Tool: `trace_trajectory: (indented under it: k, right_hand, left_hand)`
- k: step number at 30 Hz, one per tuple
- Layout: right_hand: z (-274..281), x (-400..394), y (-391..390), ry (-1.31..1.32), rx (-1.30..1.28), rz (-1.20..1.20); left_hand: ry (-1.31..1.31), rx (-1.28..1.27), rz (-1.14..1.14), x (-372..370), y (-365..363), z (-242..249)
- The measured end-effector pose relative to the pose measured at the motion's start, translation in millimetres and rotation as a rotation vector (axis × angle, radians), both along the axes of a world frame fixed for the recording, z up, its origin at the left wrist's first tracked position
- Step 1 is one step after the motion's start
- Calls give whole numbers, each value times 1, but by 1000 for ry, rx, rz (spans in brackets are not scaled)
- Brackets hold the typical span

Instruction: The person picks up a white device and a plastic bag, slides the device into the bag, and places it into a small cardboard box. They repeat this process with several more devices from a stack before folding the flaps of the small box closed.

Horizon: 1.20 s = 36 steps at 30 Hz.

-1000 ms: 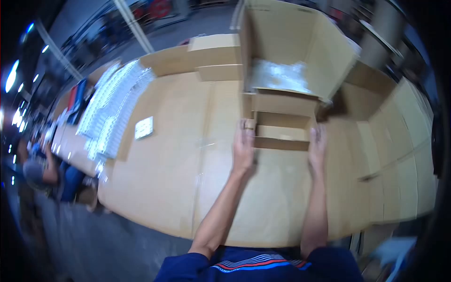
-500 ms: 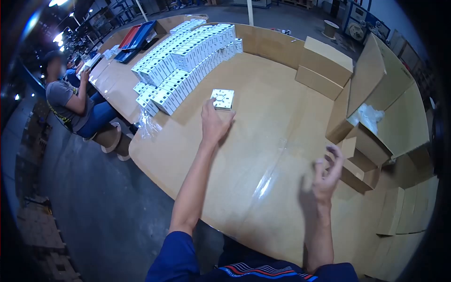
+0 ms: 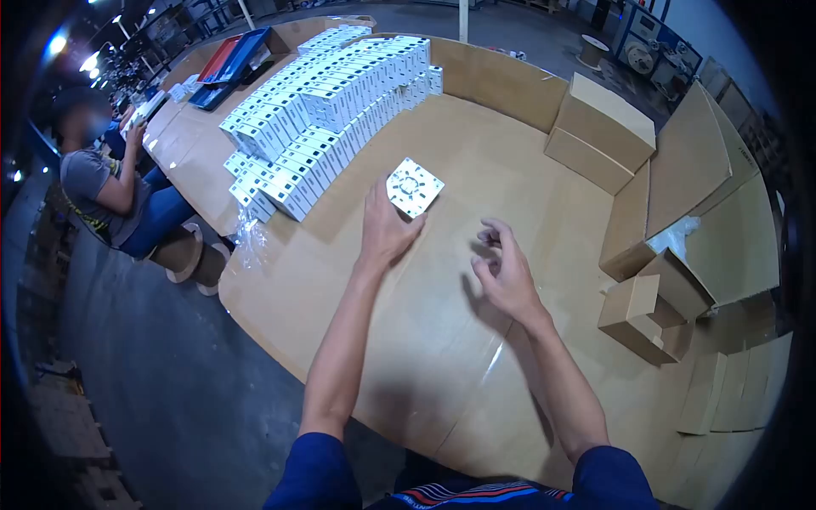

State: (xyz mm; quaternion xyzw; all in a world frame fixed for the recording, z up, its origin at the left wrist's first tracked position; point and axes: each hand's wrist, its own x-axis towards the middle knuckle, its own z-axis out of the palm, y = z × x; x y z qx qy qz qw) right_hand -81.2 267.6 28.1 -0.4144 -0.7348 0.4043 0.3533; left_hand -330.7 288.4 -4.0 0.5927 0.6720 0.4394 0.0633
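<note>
A small white square box point(image 3: 415, 188) with a round dark pattern on its top face is tilted near the middle of the brown table point(image 3: 476, 144). My left hand point(image 3: 387, 225) grips this box at its left and lower edges, thumb at the lower corner. To the right, my right hand point(image 3: 505, 272) hangs above the table, fingers apart and slightly curled, holding nothing and not touching the box. Long rows of white boxes point(image 3: 314, 161) stand stacked to the left of my left hand.
Clear plastic wrap point(image 3: 252, 238) lies by the left edge. Red and blue trays point(image 3: 231, 64) sit farther back. Cardboard boxes point(image 3: 599, 136) line the right side, with a small open carton point(image 3: 633, 319) nearer. A seated person point(image 3: 106, 183) is at the far left.
My right hand has moved left, closer to the box. The box, now in my left hand's grip, has turned and tilted. The view has shifted slightly.
</note>
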Motion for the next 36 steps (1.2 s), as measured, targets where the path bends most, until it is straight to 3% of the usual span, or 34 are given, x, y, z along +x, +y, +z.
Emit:
trace_trajectory:
  k: [2,4,10,12,14,18,22,23,25,26,27,29,33,36]
  right_hand:
    - [5,-2,14,45,-66,4]
    - [11,-1,24,145,-137,13]
    - [50,32,7,-62,408,7]
    - [52,43,-5,58,249,39]
    - [64,59,-23,356,22,85]
    - [81,127,-48,281,5,-93]
    - [80,211,-52,483,130,-231]
    - [78,233,-50,523,169,-259]
    - [99,294,-54,197,294,-429]
    - [116,309,-56,468,182,-483]
    - [123,333,-49,464,253,-551]
    - [144,384,-41,-43,365,-637]
    - [146,427,-20,-98,452,-665]
    - [139,444,-14,-66,447,-665]
  left_hand:
    - [-240,-27,-169,9,-16,31]
    - [-224,58,-258,18,-28,39]
    - [121,254,-347,79,-52,74]
    - [116,288,-448,114,-57,88]
    - [118,293,-556,151,-67,98]
    - [527,293,-565,212,-77,120]
    - [349,401,-858,275,-66,170]
    - [305,377,-888,293,-55,176]
    - [212,321,-953,332,-30,186]
    - [133,318,-984,357,-16,192]
    - [164,258,-969,381,1,195]
    - [358,180,-975,430,49,196]
    - [798,-217,-918,521,166,171]
    - [1024,-241,-970,558,245,125]
